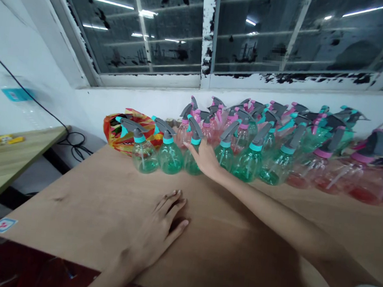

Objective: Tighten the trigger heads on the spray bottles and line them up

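Observation:
My right hand (206, 155) reaches into the front row, at the neck of a green spray bottle (191, 163) with a grey trigger and turquoise collar. Its thumb points left across the bottle, and the other fingers are partly hidden behind it. On the bare wood of the table (107, 207), my left hand (163, 223) rests with fingers spread, holding nothing. To the left of the gripped bottle stand two more green spray bottles, one next to it (171, 159) and one at the row's end (145, 156). Further green ones (248, 163) stand to its right.
Pink spray bottles (331, 176) continue the row rightward, with several more bottles crowded behind. A red and yellow plastic bag (111, 132) lies at the back left. A window (147, 34) rises behind the table. Another table (18, 156) and a black cable (78, 145) are at the left.

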The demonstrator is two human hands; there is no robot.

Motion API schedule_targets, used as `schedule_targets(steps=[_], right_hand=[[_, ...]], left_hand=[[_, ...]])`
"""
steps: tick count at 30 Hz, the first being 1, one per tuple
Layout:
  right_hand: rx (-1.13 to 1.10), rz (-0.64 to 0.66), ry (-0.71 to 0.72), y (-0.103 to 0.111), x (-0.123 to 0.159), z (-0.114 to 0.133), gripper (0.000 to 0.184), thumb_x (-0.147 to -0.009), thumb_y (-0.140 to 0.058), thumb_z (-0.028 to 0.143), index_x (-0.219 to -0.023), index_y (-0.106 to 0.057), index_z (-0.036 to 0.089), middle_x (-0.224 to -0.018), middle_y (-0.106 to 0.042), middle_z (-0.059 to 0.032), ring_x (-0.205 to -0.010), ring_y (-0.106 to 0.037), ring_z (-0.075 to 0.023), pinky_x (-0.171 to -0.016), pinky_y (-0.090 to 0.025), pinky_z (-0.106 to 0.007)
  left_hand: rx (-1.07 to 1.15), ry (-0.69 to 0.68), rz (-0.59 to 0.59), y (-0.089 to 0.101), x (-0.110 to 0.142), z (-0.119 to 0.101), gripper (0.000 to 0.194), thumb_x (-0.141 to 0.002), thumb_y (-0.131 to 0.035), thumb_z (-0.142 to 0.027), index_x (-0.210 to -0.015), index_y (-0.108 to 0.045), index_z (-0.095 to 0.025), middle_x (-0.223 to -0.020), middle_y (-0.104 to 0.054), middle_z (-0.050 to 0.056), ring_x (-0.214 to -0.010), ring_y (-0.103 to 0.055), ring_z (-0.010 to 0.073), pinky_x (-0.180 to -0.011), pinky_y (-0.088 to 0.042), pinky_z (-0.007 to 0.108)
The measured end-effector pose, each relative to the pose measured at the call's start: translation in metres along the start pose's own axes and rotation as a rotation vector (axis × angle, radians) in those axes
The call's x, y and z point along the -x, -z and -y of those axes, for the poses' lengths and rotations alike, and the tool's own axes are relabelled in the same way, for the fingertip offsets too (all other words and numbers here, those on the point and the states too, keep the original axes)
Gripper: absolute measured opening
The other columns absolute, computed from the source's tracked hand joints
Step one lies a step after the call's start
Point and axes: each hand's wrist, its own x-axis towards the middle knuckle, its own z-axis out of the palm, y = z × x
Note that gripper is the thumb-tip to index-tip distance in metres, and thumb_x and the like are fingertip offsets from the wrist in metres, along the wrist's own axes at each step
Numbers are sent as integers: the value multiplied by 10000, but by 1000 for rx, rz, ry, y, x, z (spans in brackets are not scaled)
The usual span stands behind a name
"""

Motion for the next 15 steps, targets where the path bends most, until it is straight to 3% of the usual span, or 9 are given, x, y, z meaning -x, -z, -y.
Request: schedule_targets(steps=[3,6,9,12,15], right_hand=[[-51,-12,22,2,1,0,553,-894,-487,488,-1201,-459,29,-1121,-620,-252,-1093,-588,-326,-887,-459,-413],[-101,-35,54,9,5,1,701,-859,-532,522,-1315,-361,17,-1311,-511,-256,-1248,-477,-298,-1007,-399,-393],[-150,-41,85,19,13,1,807,-834,-572,512,-1399,-263,26,-1417,-403,-262,-1321,-387,-317,-1056,-359,-448],[-153,-36,153,32,26,-4,733,-833,-603,418,-1407,-294,82,-1408,-430,-236,-1305,-410,-322,-1052,-359,-499],[-147,-36,288,50,44,-19,532,-870,-562,330,-1347,-397,160,-1337,-524,-167,-1239,-489,-274,-1023,-397,-480]], left_hand=[[-3,14,17,-3,0,3,445,-940,-454,-411,-1335,-451,-207,-1467,-404,95,-1351,-366,263,-1089,-349,505],[0,15,22,-6,0,5,447,-942,-445,-420,-1342,-440,-219,-1480,-380,93,-1356,-357,266,-1095,-338,516],[17,8,-2,-9,-1,3,455,-943,-447,-413,-1355,-412,-223,-1484,-371,96,-1360,-348,265,-1093,-338,518],[52,17,6,-11,-10,-6,459,-946,-447,-398,-1365,-388,-220,-1475,-380,95,-1362,-344,254,-1098,-336,503],[119,11,17,-14,-27,-20,428,-944,-457,-375,-1343,-409,-228,-1443,-420,79,-1347,-366,240,-1110,-324,484]])
